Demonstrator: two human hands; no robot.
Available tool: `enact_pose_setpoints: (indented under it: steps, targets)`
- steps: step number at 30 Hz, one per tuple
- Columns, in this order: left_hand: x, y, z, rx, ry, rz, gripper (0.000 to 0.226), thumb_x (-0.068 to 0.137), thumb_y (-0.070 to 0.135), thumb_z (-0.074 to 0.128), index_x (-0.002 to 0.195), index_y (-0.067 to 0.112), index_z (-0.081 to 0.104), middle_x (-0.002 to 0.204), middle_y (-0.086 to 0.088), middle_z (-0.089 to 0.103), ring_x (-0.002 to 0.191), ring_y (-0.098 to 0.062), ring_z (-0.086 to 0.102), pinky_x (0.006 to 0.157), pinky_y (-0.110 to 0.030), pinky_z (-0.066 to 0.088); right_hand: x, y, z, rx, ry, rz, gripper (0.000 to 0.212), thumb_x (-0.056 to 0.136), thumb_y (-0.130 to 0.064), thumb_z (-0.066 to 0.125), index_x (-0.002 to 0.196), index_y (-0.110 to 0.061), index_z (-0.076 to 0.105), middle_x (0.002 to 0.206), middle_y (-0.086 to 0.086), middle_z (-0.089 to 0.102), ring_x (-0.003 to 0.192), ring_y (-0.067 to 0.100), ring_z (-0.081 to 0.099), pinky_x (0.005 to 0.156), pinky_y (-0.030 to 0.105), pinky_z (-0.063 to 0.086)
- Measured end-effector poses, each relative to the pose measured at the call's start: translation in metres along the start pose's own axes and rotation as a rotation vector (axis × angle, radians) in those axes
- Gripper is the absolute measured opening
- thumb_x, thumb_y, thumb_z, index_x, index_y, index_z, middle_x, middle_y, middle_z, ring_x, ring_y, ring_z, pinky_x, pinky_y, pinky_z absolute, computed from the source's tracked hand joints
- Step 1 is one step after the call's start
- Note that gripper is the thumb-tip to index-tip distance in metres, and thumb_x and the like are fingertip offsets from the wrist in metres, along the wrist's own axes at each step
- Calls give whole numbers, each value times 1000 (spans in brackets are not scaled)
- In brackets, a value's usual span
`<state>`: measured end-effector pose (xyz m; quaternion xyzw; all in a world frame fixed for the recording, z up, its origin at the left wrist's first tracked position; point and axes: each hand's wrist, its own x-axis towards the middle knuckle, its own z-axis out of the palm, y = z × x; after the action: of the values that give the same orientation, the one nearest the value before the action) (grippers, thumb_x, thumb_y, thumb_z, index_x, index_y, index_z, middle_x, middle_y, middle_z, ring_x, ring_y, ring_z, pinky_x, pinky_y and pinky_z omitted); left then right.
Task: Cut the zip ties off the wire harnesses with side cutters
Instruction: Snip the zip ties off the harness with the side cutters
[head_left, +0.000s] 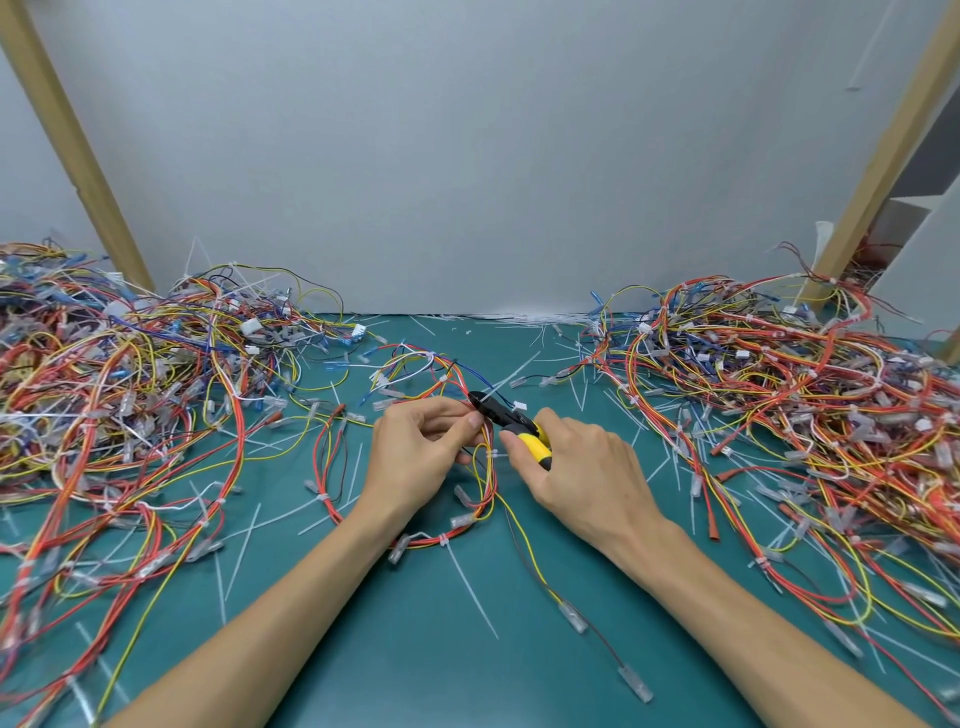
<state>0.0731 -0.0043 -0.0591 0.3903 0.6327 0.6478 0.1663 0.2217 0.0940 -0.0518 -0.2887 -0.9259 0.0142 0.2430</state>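
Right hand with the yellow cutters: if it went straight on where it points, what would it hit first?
Probably the red and orange wire harness that the left hand holds. The right hand points its side cutters up and left, tips at those wires; depth is unclear.

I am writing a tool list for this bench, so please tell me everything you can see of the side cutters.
The side cutters have a dark, metal-looking head and yellow handles with black parts, seemingly plastic. The right hand grips the handles; the head points away and left, into the red and yellow wires of the harness that the left hand pinches above the green table. Whether the blades are open is too small to tell.
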Motion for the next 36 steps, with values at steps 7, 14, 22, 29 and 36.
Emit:
enact_pose_setpoints:
  steps: [7,14,22,29,36]
  targets:
    - [0,2,1,-2,-2,-14,13,87,3,69,79,12,71,65,1,72,59,-6,67,52,-18,52,1,1,1,20,-2,-7,46,92,-65,31,80,-21,37,73,2,60,75,34,58,56,35,29]
    - [0,1,1,8,-7,-10,11,87,3,68,80,9,71,67,-4,72,59,-6,66,52,-18,52,1,1,0,21,-5,-10,46,92,-65,30,81,-21,39,74,3,61,75,34,58,57,35,30]
    - [0,1,1,13,-9,-17,7,88,4,68,83,6,72,70,-7,73,59,-7,66,52,-18,52,2,2,0,-7,-16,-10,47,93,-65,28,82,-20,39,76,4,63,76,34,60,58,36,33]
    - [0,0,1,-10,-10,-32,7,88,3,68,82,6,71,68,-4,72,59,-6,66,53,-19,53,2,4,3,-3,39,-29,48,89,-68,23,81,-23,38,73,2,62,73,34,60,56,35,33]
    - [0,0,3,-1,-61,-56,11,90,9,66,90,-1,72,80,-15,75,66,-9,68,54,-19,53,5,18,2,369,160,194,44,93,-63,39,71,-25,45,54,-5,44,59,20,46,53,35,29]
